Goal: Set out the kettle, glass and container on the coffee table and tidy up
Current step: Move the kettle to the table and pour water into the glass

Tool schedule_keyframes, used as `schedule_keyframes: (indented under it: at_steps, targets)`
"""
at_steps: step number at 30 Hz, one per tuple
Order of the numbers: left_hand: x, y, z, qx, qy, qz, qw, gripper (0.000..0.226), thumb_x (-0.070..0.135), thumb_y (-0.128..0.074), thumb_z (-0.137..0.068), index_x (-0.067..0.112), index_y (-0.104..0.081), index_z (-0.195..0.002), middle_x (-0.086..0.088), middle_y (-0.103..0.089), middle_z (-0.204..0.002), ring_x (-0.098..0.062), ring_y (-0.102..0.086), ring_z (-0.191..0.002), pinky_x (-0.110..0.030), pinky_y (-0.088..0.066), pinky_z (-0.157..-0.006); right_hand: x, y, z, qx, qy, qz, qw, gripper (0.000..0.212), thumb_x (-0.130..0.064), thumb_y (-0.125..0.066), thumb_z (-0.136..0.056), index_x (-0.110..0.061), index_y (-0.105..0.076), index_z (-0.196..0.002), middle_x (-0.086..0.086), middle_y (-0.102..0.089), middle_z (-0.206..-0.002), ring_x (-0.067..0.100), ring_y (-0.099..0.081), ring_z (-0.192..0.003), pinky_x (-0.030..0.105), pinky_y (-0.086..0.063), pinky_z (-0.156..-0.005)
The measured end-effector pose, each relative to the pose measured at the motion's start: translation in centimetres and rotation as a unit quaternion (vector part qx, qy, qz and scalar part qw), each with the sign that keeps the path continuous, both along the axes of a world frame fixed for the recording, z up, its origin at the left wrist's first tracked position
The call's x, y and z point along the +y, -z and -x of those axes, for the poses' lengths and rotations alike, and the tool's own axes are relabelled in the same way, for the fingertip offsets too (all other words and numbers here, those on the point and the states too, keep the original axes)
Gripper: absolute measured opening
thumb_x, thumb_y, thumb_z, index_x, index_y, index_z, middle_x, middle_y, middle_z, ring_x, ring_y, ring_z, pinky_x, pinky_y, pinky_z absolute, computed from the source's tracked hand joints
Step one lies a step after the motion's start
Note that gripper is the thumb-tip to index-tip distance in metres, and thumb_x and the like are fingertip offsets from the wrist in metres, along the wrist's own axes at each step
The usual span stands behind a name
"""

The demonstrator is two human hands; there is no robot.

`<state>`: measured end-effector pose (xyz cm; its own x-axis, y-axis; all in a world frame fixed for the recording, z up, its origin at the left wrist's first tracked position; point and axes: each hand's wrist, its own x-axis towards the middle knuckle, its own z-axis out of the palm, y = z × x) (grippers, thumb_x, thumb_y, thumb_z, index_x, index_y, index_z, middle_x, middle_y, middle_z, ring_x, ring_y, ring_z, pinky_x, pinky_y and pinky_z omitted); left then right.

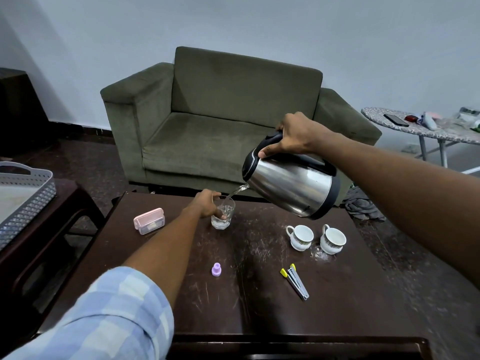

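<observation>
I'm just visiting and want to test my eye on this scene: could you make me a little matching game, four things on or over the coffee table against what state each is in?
Things:
1. kettle
2. glass
3. pink container
4. two teacups

States:
A. lying closed, lid on, left of the glass
B. tilted in the right hand, water streaming from the spout
C. standing empty, side by side
D. steadied on the coffee table by the left hand, partly filled

Pairs: 1-B, 2-D, 3-A, 4-C
</observation>
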<state>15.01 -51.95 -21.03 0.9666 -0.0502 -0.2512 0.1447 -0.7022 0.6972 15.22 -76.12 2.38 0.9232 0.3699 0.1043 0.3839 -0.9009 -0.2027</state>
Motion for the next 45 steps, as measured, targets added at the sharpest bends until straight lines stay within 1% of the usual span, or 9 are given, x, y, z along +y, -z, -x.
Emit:
schedule_keyframes:
  at_steps: [5,10,18,22,25,28,31,41,45]
  targets:
    - [-0.1,0.1,0.0,-0.001,-0.001,0.0,1.0,0.103,0.015,-0.098,-0.065,0.008,-0.047,-0.154,-0.01,-0.057,-0.152,-0.028,-0.052,-0.143,-0.044,-0.039,-0.123,-0.4,0.6,0.2,-0.006,-0.005,0.002,1.0,0.063,-0.08,-0.085,-0.059,-0.021,-0.065,-0.061,-0.009,-0.058,-0.055,0.014,-0.058,-0.056,0.028,-0.035,-0.049]
    - [-0.1,0.1,0.1,-0.001,-0.003,0.006,1.0,0.102,0.013,-0.097,-0.066,0.006,-0.046,-0.155,-0.009,-0.056,-0.154,-0.027,-0.052,-0.144,-0.04,-0.039,-0.123,-0.3,1.1,0.3,-0.005,-0.006,0.017,1.0,0.084,-0.084,-0.082,-0.058,-0.005,-0.078,-0.087,0.012,-0.076,-0.079,0.031,-0.073,-0.077,0.048,-0.059,-0.069]
    - [-0.1,0.0,0.1,0.004,-0.002,0.012,1.0,0.104,0.012,-0.098,-0.064,0.006,-0.047,-0.154,-0.01,-0.058,-0.151,-0.025,-0.054,-0.143,-0.038,-0.039,-0.123,-0.6,1.3,0.1,-0.007,-0.017,0.008,1.0,0.083,-0.078,-0.084,-0.065,-0.004,-0.079,-0.102,0.0,-0.074,-0.09,0.025,-0.07,-0.083,0.036,-0.05,-0.068]
    - [-0.1,0.0,0.1,0.003,-0.004,0.017,1.0,0.104,0.011,-0.098,-0.064,0.005,-0.047,-0.154,-0.009,-0.06,-0.15,-0.024,-0.054,-0.142,-0.035,-0.039,-0.122,-0.6,1.7,0.0,-0.007,-0.022,0.006,1.0,0.079,-0.078,-0.083,-0.066,-0.006,-0.08,-0.098,-0.001,-0.071,-0.079,0.027,-0.072,-0.083,0.031,-0.045,-0.067]
    - [0.0,0.2,-0.1,0.0,-0.004,0.021,1.0,0.102,0.01,-0.098,-0.064,0.005,-0.048,-0.153,-0.009,-0.06,-0.15,-0.023,-0.054,-0.142,-0.035,-0.039,-0.123,-0.6,2.2,-0.1,-0.015,-0.017,-0.007,1.0,0.088,-0.079,-0.083,-0.065,-0.005,-0.079,-0.113,0.009,-0.077,-0.101,0.03,-0.072,-0.092,0.029,-0.043,-0.072]
    - [0.0,0.2,-0.3,-0.004,-0.003,0.02,1.0,0.102,0.01,-0.098,-0.064,0.004,-0.048,-0.153,-0.01,-0.059,-0.15,-0.024,-0.053,-0.143,-0.035,-0.039,-0.123,-1.0,2.7,0.0,-0.024,-0.005,-0.016,1.0,0.08,-0.084,-0.081,-0.06,-0.008,-0.079,-0.087,0.001,-0.074,-0.077,0.028,-0.071,-0.075,0.037,-0.048,-0.059]
    - [-0.1,0.2,-0.4,-0.011,-0.003,0.011,1.0,0.102,0.012,-0.098,-0.064,0.004,-0.048,-0.153,-0.01,-0.06,-0.15,-0.024,-0.054,-0.142,-0.032,-0.04,-0.121,-2.0,4.2,0.3,-0.042,0.034,-0.034,0.998,0.08,-0.085,-0.079,-0.058,-0.007,-0.071,-0.071,0.007,-0.068,-0.065,0.027,-0.067,-0.064,0.048,-0.055,-0.061]
    - [-0.4,0.4,0.4,-0.025,-0.004,0.007,1.0,0.098,0.011,-0.094,-0.069,0.006,-0.046,-0.155,-0.009,-0.057,-0.153,-0.023,-0.054,-0.142,-0.033,-0.041,-0.12,-3.8,11.3,2.0,-0.046,0.075,-0.158,0.984,0.087,-0.096,-0.069,-0.058,-0.012,-0.077,-0.078,0.006,-0.071,-0.062,0.026,-0.068,-0.065,0.049,-0.055,-0.061]
    - [-0.7,0.5,0.4,-0.036,-0.002,0.003,0.999,0.097,0.013,-0.094,-0.069,0.008,-0.047,-0.154,-0.01,-0.058,-0.151,-0.026,-0.055,-0.14,-0.035,-0.044,-0.117,-4.2,13.1,2.3,-0.051,0.1,-0.217,0.97,0.077,-0.097,-0.07,-0.058,-0.022,-0.078,-0.074,-0.004,-0.075,-0.064,0.012,-0.072,-0.065,0.043,-0.059,-0.06]
